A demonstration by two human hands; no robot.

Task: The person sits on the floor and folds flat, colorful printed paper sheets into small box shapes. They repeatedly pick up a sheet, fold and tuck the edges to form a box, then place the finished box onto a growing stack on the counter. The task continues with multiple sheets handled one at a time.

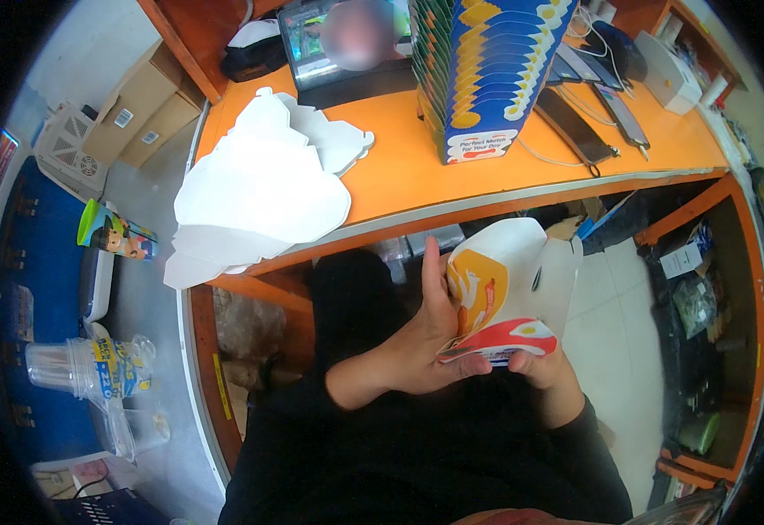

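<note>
A part-folded paper food carton, white inside with yellow, red and blue printing outside, is held above my lap, just in front of the desk edge. My left hand grips its left side, with the thumb along the lower edge and one finger pointing up beside the wall. From the lower right my right hand holds it, thumb on the lower front edge; its other fingers are hidden behind the carton. On the desk's left lie flat white carton blanks, loosely piled and overhanging the edge.
A tall stack of nested blue and yellow cartons stands on the orange desk. Behind are a screen and several phones with cables. Stacked plastic cups and a green cup are at the left.
</note>
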